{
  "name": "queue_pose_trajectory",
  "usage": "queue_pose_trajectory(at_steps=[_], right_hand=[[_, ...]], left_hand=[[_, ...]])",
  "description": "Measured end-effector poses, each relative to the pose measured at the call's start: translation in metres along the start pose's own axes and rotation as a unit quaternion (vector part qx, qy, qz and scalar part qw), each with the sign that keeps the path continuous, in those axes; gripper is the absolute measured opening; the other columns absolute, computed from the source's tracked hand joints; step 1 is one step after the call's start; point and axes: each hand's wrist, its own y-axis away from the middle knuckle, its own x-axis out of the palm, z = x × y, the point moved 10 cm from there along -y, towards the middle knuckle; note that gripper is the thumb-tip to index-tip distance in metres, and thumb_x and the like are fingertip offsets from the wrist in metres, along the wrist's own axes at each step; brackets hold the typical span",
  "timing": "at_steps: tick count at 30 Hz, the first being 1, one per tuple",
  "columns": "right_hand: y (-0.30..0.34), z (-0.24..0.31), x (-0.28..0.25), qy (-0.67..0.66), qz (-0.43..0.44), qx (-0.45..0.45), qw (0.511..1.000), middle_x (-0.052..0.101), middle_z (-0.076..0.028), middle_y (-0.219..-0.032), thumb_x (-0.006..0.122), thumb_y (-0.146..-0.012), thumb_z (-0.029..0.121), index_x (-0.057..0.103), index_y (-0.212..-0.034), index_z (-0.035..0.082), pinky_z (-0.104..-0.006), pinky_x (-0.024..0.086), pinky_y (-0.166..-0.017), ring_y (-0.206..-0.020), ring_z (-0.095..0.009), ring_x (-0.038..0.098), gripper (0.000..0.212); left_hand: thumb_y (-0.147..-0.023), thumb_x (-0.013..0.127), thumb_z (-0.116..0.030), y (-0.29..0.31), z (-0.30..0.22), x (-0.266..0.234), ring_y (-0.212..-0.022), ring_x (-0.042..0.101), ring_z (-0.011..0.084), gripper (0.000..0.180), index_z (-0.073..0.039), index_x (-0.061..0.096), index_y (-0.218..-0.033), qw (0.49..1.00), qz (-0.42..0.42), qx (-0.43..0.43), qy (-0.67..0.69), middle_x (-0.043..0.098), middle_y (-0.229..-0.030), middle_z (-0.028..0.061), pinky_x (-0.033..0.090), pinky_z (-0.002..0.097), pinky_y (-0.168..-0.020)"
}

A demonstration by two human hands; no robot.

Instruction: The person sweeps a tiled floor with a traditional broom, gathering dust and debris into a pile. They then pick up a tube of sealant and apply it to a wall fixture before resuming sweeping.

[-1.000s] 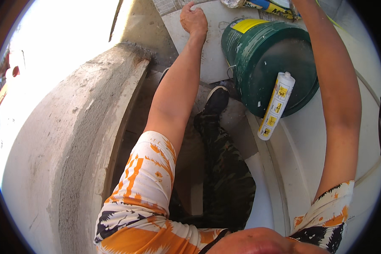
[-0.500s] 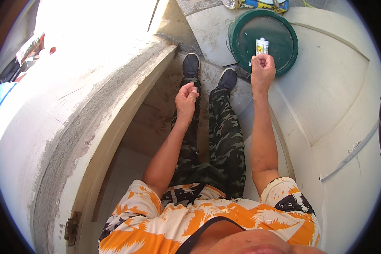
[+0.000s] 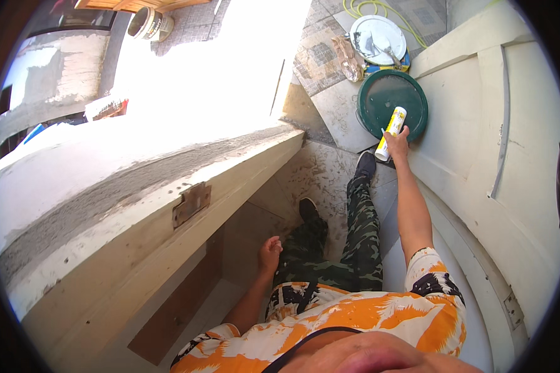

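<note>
My right hand (image 3: 397,144) is closed around a white and yellow sealant cartridge (image 3: 391,129), holding it tilted over the near edge of a green round bucket lid (image 3: 389,93). My left hand (image 3: 269,253) hangs low beside my left thigh, its fingers curled. Whether something small sits in those fingers cannot be made out.
A door frame (image 3: 242,171) with a metal hinge plate (image 3: 191,204) runs along the left; a cream door (image 3: 463,118) stands on the right. Beyond the green lid are a white round lid (image 3: 361,28), a crumpled brown bag (image 3: 347,59) and a yellow-green hose (image 3: 410,26).
My right hand, earlier pinched in front of the cartridge, now grips it, and it leans. My left hand has dropped toward my thigh. My feet have shifted, and more of the doorway shows.
</note>
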Motion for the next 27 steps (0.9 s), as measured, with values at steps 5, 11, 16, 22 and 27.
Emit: queue_pose_trajectory(at_steps=[5, 11, 16, 22, 27], right_hand=[[0.133, 0.010, 0.016, -0.515, 0.175, 0.032, 0.838, 0.059, -0.010, -0.133, 0.061, -0.095, 0.015, 0.037, -0.159, 0.009, -0.0370, 0.055, -0.091, -0.109, -0.021, 0.064, 0.069], [0.342, 0.038, -0.042, -0.609, 0.397, 0.142, 0.672, 0.066, -0.007, -0.073, 0.057, -0.096, 0.063, 0.060, -0.116, 0.013, -0.0412, 0.050, -0.052, -0.059, -0.023, 0.065, 0.054], [0.438, 0.041, -0.079, -0.557, 0.435, 0.190, 0.681, 0.062, -0.003, -0.070, 0.058, -0.092, 0.062, 0.060, -0.104, 0.017, -0.0375, 0.043, -0.048, -0.056, -0.023, 0.060, 0.047], [0.446, 0.031, -0.069, -0.421, 0.475, 0.157, 0.757, 0.058, -0.002, -0.069, 0.054, -0.093, 0.056, 0.058, -0.098, 0.020, -0.0357, 0.040, -0.048, -0.058, -0.022, 0.061, 0.036], [0.450, 0.027, -0.062, -0.405, 0.524, 0.152, 0.734, 0.061, -0.004, -0.071, 0.055, -0.094, 0.059, 0.060, -0.107, 0.021, -0.0365, 0.045, -0.052, -0.058, -0.021, 0.062, 0.040]], left_hand=[[-0.096, 0.064, -0.019, 0.065, 0.111, -0.120, -0.099, 0.067, 0.0187, 0.023, -0.002, 0.074, -0.110, 0.985, -0.065, 0.001, -0.159, 0.073, -0.105, 0.0096, 0.053, 0.0368, -0.087], [-0.098, 0.062, -0.022, 0.143, 0.136, -0.215, -0.098, 0.069, 0.0259, 0.023, -0.004, 0.074, -0.106, 0.965, -0.138, 0.006, -0.222, 0.074, -0.108, 0.0132, 0.054, 0.0408, -0.089], [-0.099, 0.061, -0.022, 0.169, 0.133, -0.275, -0.099, 0.072, 0.0318, 0.024, -0.004, 0.074, -0.106, 0.984, -0.152, 0.072, 0.065, 0.075, -0.112, 0.0170, 0.055, 0.0442, -0.090], [-0.092, 0.060, -0.006, 0.368, -0.127, -0.362, -0.097, 0.071, 0.0264, 0.028, 0.001, 0.071, -0.117, 0.885, -0.355, 0.300, -0.032, 0.074, -0.109, 0.0140, 0.054, 0.0373, -0.091], [-0.101, 0.071, -0.029, 0.685, -0.387, -0.428, -0.101, 0.068, 0.0144, 0.031, -0.006, 0.070, -0.123, 0.764, -0.337, 0.545, 0.068, 0.073, -0.111, 0.0042, 0.054, 0.0313, -0.089]])
